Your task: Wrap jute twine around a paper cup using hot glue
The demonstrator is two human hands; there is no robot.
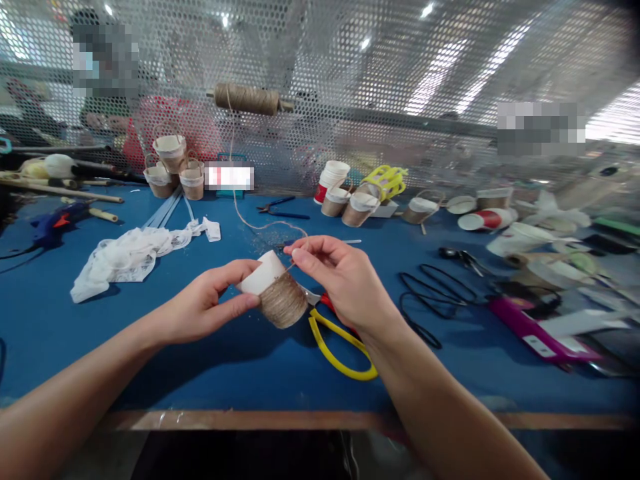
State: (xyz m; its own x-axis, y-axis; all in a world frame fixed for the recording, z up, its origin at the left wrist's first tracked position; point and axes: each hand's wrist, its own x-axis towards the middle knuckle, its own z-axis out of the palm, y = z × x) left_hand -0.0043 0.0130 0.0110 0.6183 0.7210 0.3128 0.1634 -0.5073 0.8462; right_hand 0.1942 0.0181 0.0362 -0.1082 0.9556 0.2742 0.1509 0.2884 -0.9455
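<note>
My left hand (207,303) grips a white paper cup (273,287) lying on its side above the blue table (200,360); most of the cup is wound with brown jute twine. My right hand (345,277) pinches the twine strand (260,225) just above the cup's white end. The strand runs up to a twine spool (247,99) hanging on the mesh screen. Under my right hand lie scissors with yellow handles (340,347).
White lace (130,257) and a blue glue gun (57,220) lie at the left. Finished twine-wrapped cups (175,170) stand at the back, more cups (350,200) in the middle. Black scissors (463,259), cords and a magenta tool (530,330) lie right. A person sits behind the mesh.
</note>
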